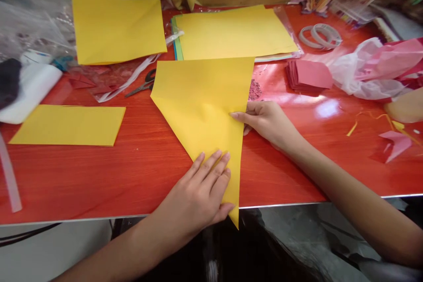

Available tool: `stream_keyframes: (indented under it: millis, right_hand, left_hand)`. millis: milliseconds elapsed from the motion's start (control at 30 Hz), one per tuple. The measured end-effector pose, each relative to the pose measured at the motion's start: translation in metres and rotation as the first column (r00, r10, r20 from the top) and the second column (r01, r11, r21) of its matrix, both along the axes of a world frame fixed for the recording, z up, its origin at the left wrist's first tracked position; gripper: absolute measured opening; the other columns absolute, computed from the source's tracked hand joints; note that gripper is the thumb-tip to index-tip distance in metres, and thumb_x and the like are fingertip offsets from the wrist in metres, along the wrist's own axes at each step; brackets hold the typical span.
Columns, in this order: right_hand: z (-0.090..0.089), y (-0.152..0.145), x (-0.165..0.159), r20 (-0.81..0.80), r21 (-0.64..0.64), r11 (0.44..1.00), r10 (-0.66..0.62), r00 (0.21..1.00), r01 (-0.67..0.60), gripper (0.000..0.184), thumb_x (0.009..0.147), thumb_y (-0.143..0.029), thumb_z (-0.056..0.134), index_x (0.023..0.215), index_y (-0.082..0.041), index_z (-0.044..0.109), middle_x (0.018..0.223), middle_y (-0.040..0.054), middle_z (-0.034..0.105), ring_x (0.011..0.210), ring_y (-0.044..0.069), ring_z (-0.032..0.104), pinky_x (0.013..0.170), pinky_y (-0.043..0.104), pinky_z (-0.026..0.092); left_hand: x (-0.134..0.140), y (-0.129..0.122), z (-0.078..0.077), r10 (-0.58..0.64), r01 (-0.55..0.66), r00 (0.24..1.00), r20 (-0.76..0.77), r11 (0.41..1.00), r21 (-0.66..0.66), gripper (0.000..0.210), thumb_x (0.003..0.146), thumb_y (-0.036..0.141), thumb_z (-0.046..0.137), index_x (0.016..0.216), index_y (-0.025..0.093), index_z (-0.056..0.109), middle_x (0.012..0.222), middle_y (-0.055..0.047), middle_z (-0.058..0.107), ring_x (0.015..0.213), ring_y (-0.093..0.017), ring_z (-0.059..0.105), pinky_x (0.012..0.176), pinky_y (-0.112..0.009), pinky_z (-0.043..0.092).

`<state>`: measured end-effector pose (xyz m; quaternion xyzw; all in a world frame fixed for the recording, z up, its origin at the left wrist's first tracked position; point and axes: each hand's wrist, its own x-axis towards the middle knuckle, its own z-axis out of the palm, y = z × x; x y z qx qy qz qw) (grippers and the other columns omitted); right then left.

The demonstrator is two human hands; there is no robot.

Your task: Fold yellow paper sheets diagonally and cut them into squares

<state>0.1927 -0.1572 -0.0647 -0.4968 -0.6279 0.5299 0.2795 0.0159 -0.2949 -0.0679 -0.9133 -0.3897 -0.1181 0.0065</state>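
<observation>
A folded yellow sheet point(205, 83) lies on the bench point(132, 180), its bottom tip past the front edge. The left hand point(205, 194) presses flat on its lower part, fingers nearly straight. The right hand point(264, 121) pinches its right edge, thumb on top, other fingers partly hidden. The sheet covers part of the scissors point(140, 89). A dark item point(9, 81), perhaps cloth, is cut off at left.

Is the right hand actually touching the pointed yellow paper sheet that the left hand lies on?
Touching. The head view shows the right hand at the pointed yellow paper sheet's right edge, thumb lying over its upper face.
</observation>
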Motion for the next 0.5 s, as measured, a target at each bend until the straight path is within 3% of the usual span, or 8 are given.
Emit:
stream_keyframes:
  millis: [167,333,400,500]
  right_hand:
    - [0.001,0.001,0.0,0.032,-0.011,1.0,-0.017,0.999,0.017,0.015,0.079,-0.028,0.064,0.078,-0.014,0.069,0.072,0.0036,0.07,0.058,0.012,0.063,0.053,0.021,0.052]
    - [0.002,0.001,0.0,0.006,-0.004,1.0,-0.008,1.0,0.008,0.013,0.08,-0.027,0.063,0.081,-0.015,0.069,0.076,0.0028,0.071,0.062,0.013,0.065,0.054,0.02,0.052]
    - [0.002,0.0,0.0,0.009,0.002,1.0,-0.015,1.0,0.015,0.014,0.08,-0.027,0.063,0.08,-0.015,0.069,0.076,0.0029,0.071,0.063,0.013,0.065,0.054,0.021,0.052]
    - [0.001,0.0,0.0,0.01,0.012,1.0,-0.011,1.0,0.011,0.014,0.08,-0.026,0.062,0.077,-0.015,0.068,0.073,0.0026,0.07,0.063,0.013,0.065,0.054,0.021,0.052]
  left_hand:
    - [0.012,-0.012,-0.011,0.118,-0.107,0.99,-0.074,0.984,0.141,0.029,0.088,0.015,0.045,0.113,0.001,0.052,0.136,-0.028,0.043,0.13,-0.039,0.035,0.102,-0.055,0.038]
    - [0.005,-0.014,-0.008,-0.022,0.027,0.997,-0.079,0.998,0.052,0.052,0.09,0.035,0.047,0.131,0.003,0.045,0.139,-0.022,0.042,0.132,-0.034,0.034,0.107,-0.045,0.037]
    - [0.002,-0.017,-0.008,-0.072,0.079,0.994,-0.077,0.993,0.092,0.05,0.09,0.03,0.049,0.133,0.004,0.044,0.138,-0.02,0.045,0.131,-0.032,0.037,0.107,-0.042,0.037]
    - [0.002,-0.021,-0.009,-0.054,0.064,0.995,-0.079,0.989,0.134,0.047,0.09,0.02,0.047,0.134,0.004,0.044,0.136,-0.02,0.047,0.129,-0.032,0.04,0.105,-0.041,0.04]
